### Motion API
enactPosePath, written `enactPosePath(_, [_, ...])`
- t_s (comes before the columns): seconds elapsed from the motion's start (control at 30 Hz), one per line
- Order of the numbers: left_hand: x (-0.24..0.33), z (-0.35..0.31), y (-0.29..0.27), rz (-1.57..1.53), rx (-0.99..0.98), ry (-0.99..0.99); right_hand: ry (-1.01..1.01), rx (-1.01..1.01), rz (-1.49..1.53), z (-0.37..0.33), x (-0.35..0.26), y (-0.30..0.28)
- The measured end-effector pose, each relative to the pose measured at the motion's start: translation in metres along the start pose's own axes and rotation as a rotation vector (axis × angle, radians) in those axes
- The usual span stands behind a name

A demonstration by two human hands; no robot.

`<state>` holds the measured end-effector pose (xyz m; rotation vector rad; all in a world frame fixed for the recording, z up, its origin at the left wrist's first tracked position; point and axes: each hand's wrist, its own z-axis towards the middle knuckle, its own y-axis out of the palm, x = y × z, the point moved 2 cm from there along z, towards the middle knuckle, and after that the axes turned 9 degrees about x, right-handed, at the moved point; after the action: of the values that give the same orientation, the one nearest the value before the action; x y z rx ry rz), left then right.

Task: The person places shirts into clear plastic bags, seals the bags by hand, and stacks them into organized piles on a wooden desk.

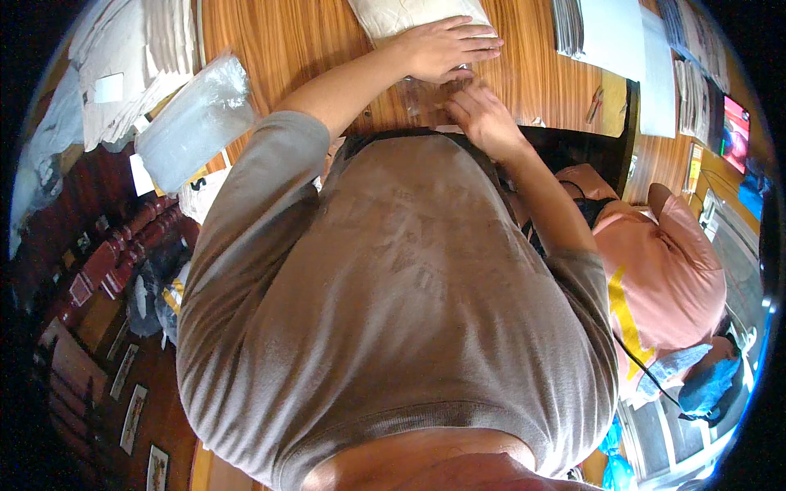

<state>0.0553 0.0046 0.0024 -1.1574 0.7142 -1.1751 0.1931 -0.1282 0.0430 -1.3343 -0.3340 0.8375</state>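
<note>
A folded cream-white garment in a clear plastic bag (386, 15) lies on the wooden table at the top of the view, running out of the frame. My left hand (446, 49) rests over the bag's near edge, fingers stretched out to the right. Just below it, my right hand (481, 119) has its fingers curled together at the bag's clear flap (423, 100), which hangs toward the table's near edge. The plastic is see-through, so its exact outline is hard to make out.
Stacked pale folded garments (135, 61) and a clear plastic packet (201, 123) are at the left. More folded stacks (610, 33) line the right. A small reddish tool (595, 106) lies at the table's right edge. Another person in a pink top (663, 262) is close on my right.
</note>
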Motion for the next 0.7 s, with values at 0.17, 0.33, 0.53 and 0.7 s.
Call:
enactPosePath(0.17, [0.001, -0.001, -0.002, 0.115, -0.034, 0.031, -0.047, 0.073, 0.075, -0.011, -0.014, -0.019])
enactPosePath(0.33, [0.002, -0.001, 0.004, 0.173, 0.002, 0.052, 0.078, -0.001, 0.017, 0.030, -0.025, 0.000])
enactPosePath(0.53, [0.002, -0.002, 0.000, 0.146, -0.027, 0.056, -0.140, 0.009, -0.035, 0.007, -0.040, 0.015])
enactPosePath(0.7, [0.002, -0.003, -0.001, 0.137, -0.026, 0.090, -0.223, 0.047, 0.038, 0.006, -0.039, 0.003])
